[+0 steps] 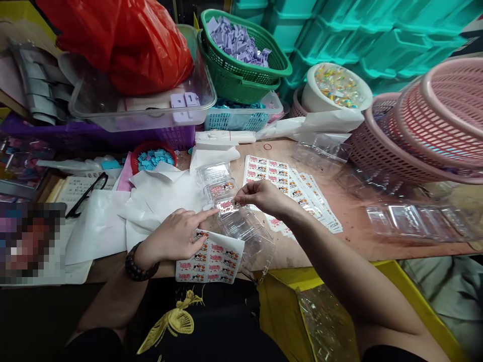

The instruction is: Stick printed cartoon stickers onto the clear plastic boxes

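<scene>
My right hand (260,196) pinches the edge of a small printed sticker (226,205) that lies on a clear plastic blister box (241,226). With its index finger stretched out, my left hand (177,234) touches the left side of that sticker. Its thumb is apart from the index finger and rests over a sheet of cat stickers (217,259) at the table's front edge. Just behind, another clear box (213,173) stands with a cat sticker on its near part. More sticker sheets (266,168) lie fanned out beyond my right hand.
White backing papers (162,193) lie to the left, near black-framed glasses (88,193) and a red basket (153,146) of blue pieces. Clear packs (415,221) and pink baskets (400,130) are on the right. A green basket (211,35) holds purple pieces. Below is a yellow-edged container (411,291).
</scene>
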### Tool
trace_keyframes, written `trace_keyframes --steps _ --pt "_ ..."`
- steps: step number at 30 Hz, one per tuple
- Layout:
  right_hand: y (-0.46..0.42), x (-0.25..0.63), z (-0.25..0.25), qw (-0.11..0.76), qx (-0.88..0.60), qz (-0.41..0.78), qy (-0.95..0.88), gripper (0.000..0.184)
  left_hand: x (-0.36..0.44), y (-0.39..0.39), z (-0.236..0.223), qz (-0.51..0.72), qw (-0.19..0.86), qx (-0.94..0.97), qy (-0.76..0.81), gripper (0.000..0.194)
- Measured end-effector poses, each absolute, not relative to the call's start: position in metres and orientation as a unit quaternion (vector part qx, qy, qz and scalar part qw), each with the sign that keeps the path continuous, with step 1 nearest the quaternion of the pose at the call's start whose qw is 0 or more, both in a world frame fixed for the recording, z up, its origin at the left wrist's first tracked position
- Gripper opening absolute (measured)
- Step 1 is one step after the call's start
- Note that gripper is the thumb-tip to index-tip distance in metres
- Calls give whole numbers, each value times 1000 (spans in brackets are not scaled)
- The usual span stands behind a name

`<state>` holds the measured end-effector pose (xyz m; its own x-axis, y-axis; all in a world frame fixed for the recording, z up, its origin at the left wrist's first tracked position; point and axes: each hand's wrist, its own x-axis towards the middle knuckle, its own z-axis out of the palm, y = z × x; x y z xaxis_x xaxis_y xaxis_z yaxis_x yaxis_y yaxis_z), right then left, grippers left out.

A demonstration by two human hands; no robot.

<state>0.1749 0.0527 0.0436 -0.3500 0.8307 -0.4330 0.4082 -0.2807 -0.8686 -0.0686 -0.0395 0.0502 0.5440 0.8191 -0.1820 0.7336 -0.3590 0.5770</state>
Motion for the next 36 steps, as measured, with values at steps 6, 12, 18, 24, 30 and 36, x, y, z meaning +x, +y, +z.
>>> trace_keyframes --steps 6,12,18,24,30,36 --pt "51 172 46 181 -550 583 -570 13 -68 -39 50 59 300 828 470 68" --pt "53 169 51 154 -571 562 -578 10 -57 -33 55 2 288 841 457 82" --pt "43 162 56 111 -595 448 -658 15 -53 -29 49 -21 273 846 458 83" --pt "35 165 58 71 -661 240 -707 41 -58 -29 46 -20 250 851 461 85" --pt "17 211 44 92 -642 415 -638 51 -60 -30 44 -21 287 845 451 89" --pt "-30 233 26 200 -602 554 -539 75 -54 -29 49 -17 291 852 434 89"
